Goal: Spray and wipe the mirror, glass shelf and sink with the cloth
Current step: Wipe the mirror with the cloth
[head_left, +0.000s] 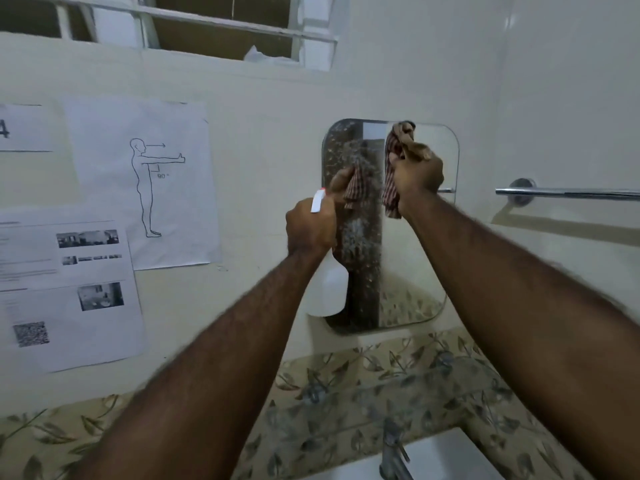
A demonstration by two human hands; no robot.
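Note:
A rounded wall mirror (420, 271) hangs ahead, its left strip speckled with spray droplets. My left hand (310, 226) grips a white spray bottle (327, 289) with its nozzle pointed at the mirror's left side. My right hand (417, 171) presses a red-checked cloth (391, 188) against the upper middle of the glass; the cloth and hand are reflected beside it. Below the mirror a clear glass shelf (398, 375) juts from the leaf-patterned tiles. The white sink (446, 459) and its chrome tap (393, 452) sit at the bottom edge.
A chrome towel bar (568, 194) runs along the wall to the right of the mirror. Printed paper sheets (138, 181) are stuck to the wall on the left. A window with white bars (194, 26) is above.

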